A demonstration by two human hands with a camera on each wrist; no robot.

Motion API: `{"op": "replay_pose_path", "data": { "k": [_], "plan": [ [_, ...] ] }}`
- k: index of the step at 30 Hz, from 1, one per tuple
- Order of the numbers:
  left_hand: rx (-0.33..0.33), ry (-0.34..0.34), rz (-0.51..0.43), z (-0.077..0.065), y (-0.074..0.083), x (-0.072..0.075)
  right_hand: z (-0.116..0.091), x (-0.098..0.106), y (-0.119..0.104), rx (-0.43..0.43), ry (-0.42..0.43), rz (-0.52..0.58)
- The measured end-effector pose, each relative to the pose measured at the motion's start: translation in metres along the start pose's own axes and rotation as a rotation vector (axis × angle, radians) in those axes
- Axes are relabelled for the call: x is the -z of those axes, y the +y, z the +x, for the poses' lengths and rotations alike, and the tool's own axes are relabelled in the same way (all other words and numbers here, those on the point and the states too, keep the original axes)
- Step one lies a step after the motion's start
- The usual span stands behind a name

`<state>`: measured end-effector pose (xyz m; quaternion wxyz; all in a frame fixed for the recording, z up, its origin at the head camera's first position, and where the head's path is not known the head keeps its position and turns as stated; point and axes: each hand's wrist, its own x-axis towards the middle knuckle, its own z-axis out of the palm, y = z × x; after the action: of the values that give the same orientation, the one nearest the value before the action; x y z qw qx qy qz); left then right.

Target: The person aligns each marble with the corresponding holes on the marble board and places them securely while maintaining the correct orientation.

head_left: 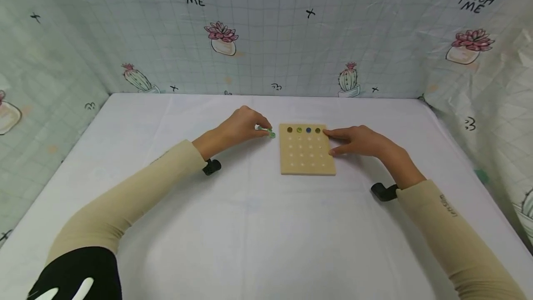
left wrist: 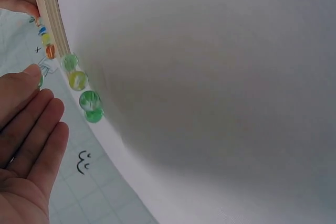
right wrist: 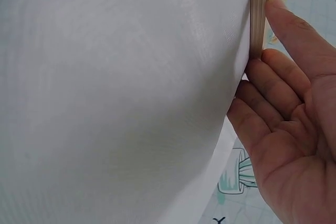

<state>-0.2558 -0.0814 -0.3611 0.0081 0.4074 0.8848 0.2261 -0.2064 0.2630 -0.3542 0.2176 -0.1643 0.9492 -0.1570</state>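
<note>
A square wooden board (head_left: 307, 165) with rows of dimples lies on the table, with marbles along its far row, among them a green one (head_left: 299, 129) and a blue one (head_left: 308, 130). To its left, my left hand (head_left: 245, 124) pinches a green marble (left wrist: 41, 81) between thumb and index finger, mostly hidden by the thumb. Several loose marbles, including a clear green one (left wrist: 90, 100) and a yellowish one (left wrist: 79, 80), lie on the table beside that hand. My right hand (head_left: 360, 140) rests against the board's right side, fingers fairly straight.
A white cloth covers the table (head_left: 250, 235). Behind it hangs a patterned curtain (head_left: 266, 27), with another stretch along each side. Dark wrist cameras sit below the left wrist (head_left: 212, 167) and the right wrist (head_left: 384, 192).
</note>
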Motion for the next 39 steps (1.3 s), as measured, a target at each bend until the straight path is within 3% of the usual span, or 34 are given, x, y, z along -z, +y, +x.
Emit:
{"op": "replay_pose_path", "data": {
  "k": [17, 39],
  "plan": [
    [-0.076, -0.017, 0.031, 0.032, 0.019, -0.008, 0.003, 0.003, -0.002, -0.015, 0.005, 0.002],
    [-0.017, -0.083, 0.016, 0.038, 0.031, -0.023, 0.003, -0.001, 0.001, 0.004, -0.004, -0.033]
  ]
}}
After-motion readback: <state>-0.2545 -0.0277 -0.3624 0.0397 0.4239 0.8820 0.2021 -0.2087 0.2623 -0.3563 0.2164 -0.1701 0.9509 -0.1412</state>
